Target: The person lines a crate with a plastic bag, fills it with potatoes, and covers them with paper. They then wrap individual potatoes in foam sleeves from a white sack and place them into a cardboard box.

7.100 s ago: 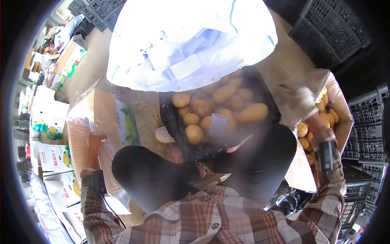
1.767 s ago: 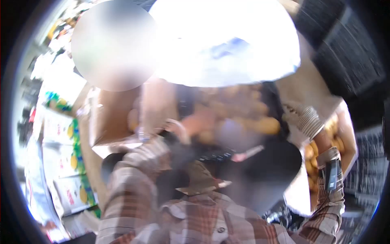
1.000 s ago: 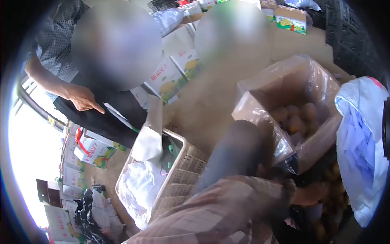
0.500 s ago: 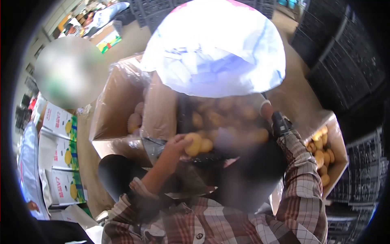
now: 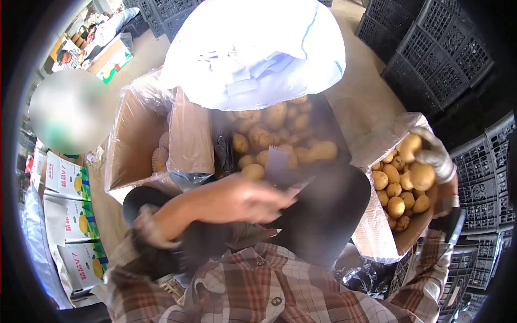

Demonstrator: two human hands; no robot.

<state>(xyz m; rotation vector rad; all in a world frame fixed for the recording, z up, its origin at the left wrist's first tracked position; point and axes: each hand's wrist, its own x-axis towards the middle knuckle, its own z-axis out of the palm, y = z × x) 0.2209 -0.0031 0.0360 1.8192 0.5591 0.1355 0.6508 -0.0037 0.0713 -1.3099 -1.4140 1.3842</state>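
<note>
My left hand, bare and smeared by motion, reaches across my lap with its fingers drawn together. A pale paper slip shows at its fingertips. Just beyond lies a crate of potatoes; another pale slip rests on the potatoes near its front edge. At the right, my gloved right hand is closed around a potato above a plastic-lined carton with many potatoes. A second potato sits right under those fingers.
A large white bag holding paper slips bulges over the crate's far side. Left of the crate stands a lined carton with a few net-wrapped pieces inside. Printed cartons line the far left; black plastic crates are stacked at right.
My right hand has gone from the middle crate to the right carton and now holds a potato. My left hand has left the potatoes at the crate's front and moved right, over my lap.
</note>
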